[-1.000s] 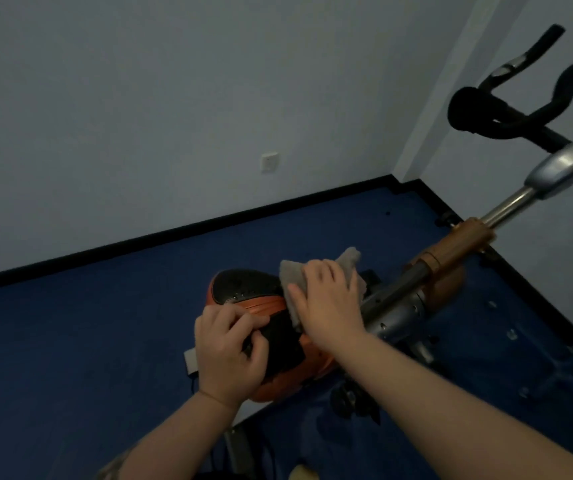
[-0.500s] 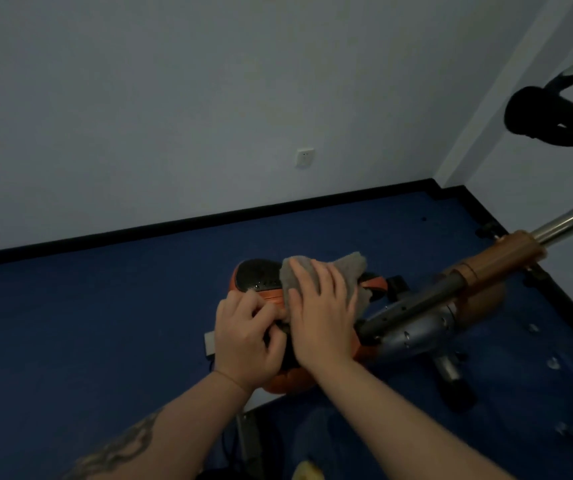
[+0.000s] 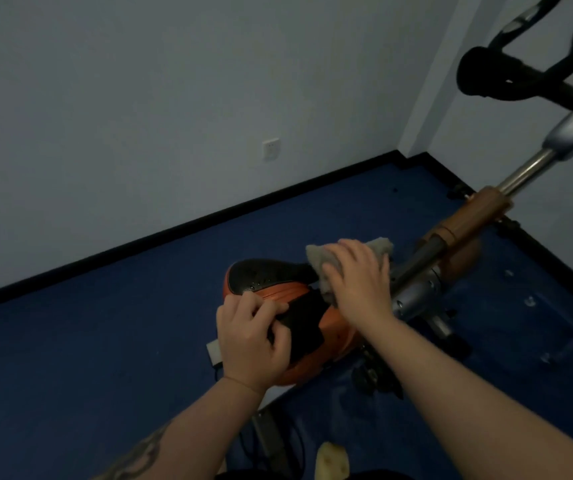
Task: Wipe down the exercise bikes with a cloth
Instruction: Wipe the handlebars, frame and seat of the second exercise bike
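Head view showed one bike (image 3: 427, 282) standing on the blue floor (image 3: 70, 358) near the room's far right corner, frame slanting up to black handlebars (image 3: 520, 81) at upper right. The orange-and-black saddle (image 3: 271, 278) sat at centre, its nose toward the frame. The right hand (image 3: 358, 275) lay flat on the saddle's nose end, fingers nearly straight and spread, pressing the grey cloth (image 3: 316, 258) against it; cloth edges showed past the fingertips. This placement suited wiping pressure, in my judgement. The left hand (image 3: 250, 337) gripped the saddle's rear, near edge, fingers curled over the black padding, most likely to steady the seat against the push. A wall socket (image 3: 271, 148) sat well apart on the far wall. Only this bike was visible.
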A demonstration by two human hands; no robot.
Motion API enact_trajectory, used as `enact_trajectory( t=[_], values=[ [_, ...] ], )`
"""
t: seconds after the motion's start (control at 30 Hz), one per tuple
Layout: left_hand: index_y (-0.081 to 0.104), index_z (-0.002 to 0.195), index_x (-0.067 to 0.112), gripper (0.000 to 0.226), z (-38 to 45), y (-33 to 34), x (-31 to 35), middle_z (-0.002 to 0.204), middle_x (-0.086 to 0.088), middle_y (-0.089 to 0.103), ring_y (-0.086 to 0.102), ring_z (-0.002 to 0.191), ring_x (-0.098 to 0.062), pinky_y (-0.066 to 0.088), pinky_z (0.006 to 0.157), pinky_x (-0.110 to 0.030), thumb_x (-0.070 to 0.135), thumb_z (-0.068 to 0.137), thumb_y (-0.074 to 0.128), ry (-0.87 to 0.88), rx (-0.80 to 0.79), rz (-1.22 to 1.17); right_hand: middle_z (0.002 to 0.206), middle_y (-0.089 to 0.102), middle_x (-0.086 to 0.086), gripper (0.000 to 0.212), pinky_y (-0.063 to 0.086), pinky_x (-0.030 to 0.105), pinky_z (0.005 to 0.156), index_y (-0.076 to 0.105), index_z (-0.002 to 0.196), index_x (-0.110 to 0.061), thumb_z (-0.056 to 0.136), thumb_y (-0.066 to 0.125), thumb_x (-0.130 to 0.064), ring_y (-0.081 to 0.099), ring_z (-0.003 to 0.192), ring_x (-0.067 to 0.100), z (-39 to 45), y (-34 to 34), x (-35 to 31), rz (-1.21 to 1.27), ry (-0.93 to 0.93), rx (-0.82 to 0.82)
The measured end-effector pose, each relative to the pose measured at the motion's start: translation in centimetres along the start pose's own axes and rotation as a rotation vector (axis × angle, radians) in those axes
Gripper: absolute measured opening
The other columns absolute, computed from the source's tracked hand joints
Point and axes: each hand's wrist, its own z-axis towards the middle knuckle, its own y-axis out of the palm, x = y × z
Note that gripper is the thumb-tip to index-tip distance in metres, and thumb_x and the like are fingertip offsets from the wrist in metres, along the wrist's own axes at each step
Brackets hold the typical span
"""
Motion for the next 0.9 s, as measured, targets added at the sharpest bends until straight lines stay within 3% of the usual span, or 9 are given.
enact_trajectory(
  t=[0.1,0.13,0.27,0.37,0.47,0.57,0.63,0.77,0.9],
  values=[
    [0.066,0.072,0.01,0.022,0.5,-0.4,0.1,0.071,-0.002,0.049,0.042,0.07,-0.017,0.033,0.059,-0.035,0.016,0.071,0.045,0.003,-0.081,0.0,0.13,0.053,0.012,0.036,0.032,0.043,0.102,0.052,0.126,-0.016,0.104,0.03,-0.033,0.046,0.118,0.032,2.6,-1.2,0.9,0.175,0.275,0.008],
    [0.064,0.071,0.009,0.02,0.8,-0.6,0.1,0.071,-0.002,0.049,0.042,0.068,-0.018,0.033,0.058,-0.034,0.016,0.071,0.045,0.022,-0.122,0.011,0.129,0.052,0.015,0.035,0.032,0.04,0.098,0.052,0.126,-0.013,0.105,0.03,-0.031,0.046,0.117,0.033,2.7,-1.3,0.8,0.259,0.328,0.024],
    [0.054,0.068,0.009,0.012,2.3,-1.0,-0.2,0.072,-0.002,0.046,0.039,0.065,-0.018,0.033,0.057,-0.032,0.017,0.069,0.045,0.183,-0.325,0.017,0.154,0.03,0.01,0.046,0.017,0.043,0.117,0.039,0.144,-0.018,0.101,0.035,-0.034,0.023,0.143,0.026,-2.1,1.3,-2.6,0.094,0.301,0.158],
    [0.053,0.07,0.011,0.011,2.9,-1.1,-0.3,0.076,-0.001,0.048,0.04,0.067,-0.017,0.037,0.057,-0.035,0.016,0.069,0.042,0.217,-0.408,-0.036,0.155,0.029,-0.002,0.055,-0.006,0.049,0.115,0.032,0.148,-0.029,0.098,0.02,-0.047,0.018,0.146,0.02,-5.1,2.3,-4.9,0.005,0.294,0.207],
    [0.062,0.08,0.01,0.022,2.7,-1.1,-0.7,0.09,-0.002,0.06,0.05,0.079,-0.018,0.042,0.068,-0.036,0.014,0.07,0.042,0.246,-0.425,-0.103,0.15,0.035,0.001,0.05,0.003,0.049,0.118,0.034,0.147,-0.03,0.099,0.033,-0.046,0.024,0.141,0.023,-1.9,1.2,-3.1,-0.026,0.314,0.173],
    [0.071,0.088,0.008,0.032,2.7,-1.0,-0.9,0.093,-0.002,0.066,0.057,0.088,-0.018,0.042,0.078,-0.031,0.012,0.073,0.043,0.276,-0.406,-0.183,0.152,0.027,0.006,0.046,0.021,0.04,0.114,0.038,0.145,-0.025,0.102,0.037,-0.041,0.019,0.14,0.025,0.8,0.2,-2.7,0.287,0.469,0.158],
    [0.072,0.085,0.008,0.03,2.7,-1.0,-1.1,0.089,-0.002,0.067,0.057,0.085,-0.016,0.041,0.077,-0.028,0.011,0.073,0.045,0.291,-0.386,-0.216,0.158,0.016,0.006,0.047,0.016,0.039,0.117,0.035,0.147,-0.025,0.102,0.037,-0.039,0.009,0.145,0.025,-0.2,1.0,-4.4,0.258,0.502,0.197],
    [0.066,0.069,0.009,0.019,2.5,-1.0,-1.6,0.075,-0.001,0.063,0.052,0.072,-0.015,0.04,0.067,-0.03,0.008,0.071,0.047,0.32,-0.331,-0.302,0.159,-0.016,-0.003,0.058,-0.018,0.035,0.115,0.006,0.153,-0.033,0.099,0.019,-0.048,-0.016,0.145,0.013,-5.4,3.2,-7.0,0.095,0.401,0.19],
    [0.066,0.071,0.007,0.019,2.4,-1.0,-2.3,0.076,-0.003,0.062,0.05,0.073,-0.013,0.041,0.067,-0.028,0.008,0.072,0.048,0.321,-0.337,-0.355,0.159,-0.023,0.002,0.062,0.002,0.042,0.121,-0.002,0.154,-0.029,0.103,0.03,-0.04,-0.012,0.147,0.021,-3.0,2.8,-6.2,0.276,0.531,0.119]
  ],
)
